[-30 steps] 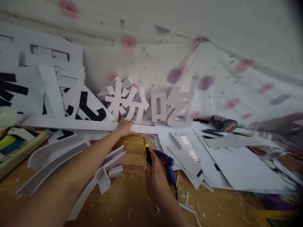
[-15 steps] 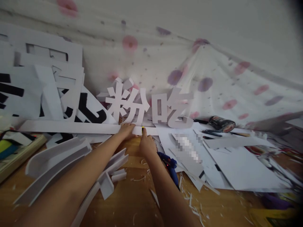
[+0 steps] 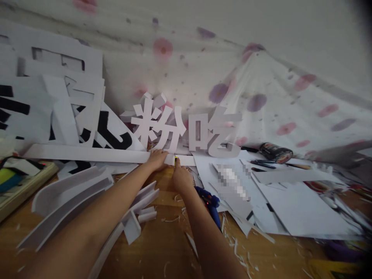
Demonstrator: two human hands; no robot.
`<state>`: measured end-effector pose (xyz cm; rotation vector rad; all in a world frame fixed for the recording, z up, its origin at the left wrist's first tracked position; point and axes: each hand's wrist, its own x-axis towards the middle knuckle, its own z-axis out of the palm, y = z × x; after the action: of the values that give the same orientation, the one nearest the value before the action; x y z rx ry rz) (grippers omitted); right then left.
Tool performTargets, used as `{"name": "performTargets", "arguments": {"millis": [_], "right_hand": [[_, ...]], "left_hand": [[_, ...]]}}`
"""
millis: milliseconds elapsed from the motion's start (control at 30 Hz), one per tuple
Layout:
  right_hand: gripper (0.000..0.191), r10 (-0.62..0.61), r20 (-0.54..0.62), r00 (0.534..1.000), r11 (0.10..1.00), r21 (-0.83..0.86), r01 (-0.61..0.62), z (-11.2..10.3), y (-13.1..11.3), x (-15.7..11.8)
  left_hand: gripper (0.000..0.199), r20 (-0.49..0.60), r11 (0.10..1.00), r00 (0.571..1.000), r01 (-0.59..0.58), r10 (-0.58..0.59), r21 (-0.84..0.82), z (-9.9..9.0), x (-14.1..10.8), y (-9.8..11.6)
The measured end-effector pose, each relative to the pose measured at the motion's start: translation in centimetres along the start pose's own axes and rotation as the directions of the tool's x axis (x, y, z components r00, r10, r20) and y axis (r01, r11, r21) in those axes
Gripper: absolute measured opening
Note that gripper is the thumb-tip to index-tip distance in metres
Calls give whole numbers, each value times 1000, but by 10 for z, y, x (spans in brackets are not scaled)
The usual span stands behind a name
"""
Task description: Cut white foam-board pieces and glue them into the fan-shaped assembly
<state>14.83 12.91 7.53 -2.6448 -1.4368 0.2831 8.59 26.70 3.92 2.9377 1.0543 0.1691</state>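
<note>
A long white strip, apparently foam board, lies across the work table. Pressed on it near its right end is my left hand, fingers laid over the strip. Just to the right, my right hand is closed around a small yellow-and-black tool, most of it hidden by the fingers. The tool's tip meets the strip, where a line runs across it. Behind the strip stand white cut-out characters, one left and one right.
A blue glue gun lies right of my right forearm. Bent white strips lie on the left. White sheets, pens and a dark can occupy the right side. Scraps litter the wooden table.
My right hand with the tool has shifted slightly toward me across the strip. My left hand stays in place on it. The whole view has moved a little.
</note>
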Motion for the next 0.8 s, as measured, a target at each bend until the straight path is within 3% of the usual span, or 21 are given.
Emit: {"name": "performTargets", "arguments": {"millis": [800], "right_hand": [[63,-12,88,996,996,-82,19,6,5,-24]], "left_hand": [[35,89,999,996,-29,31,-25,-1,3,1]]}}
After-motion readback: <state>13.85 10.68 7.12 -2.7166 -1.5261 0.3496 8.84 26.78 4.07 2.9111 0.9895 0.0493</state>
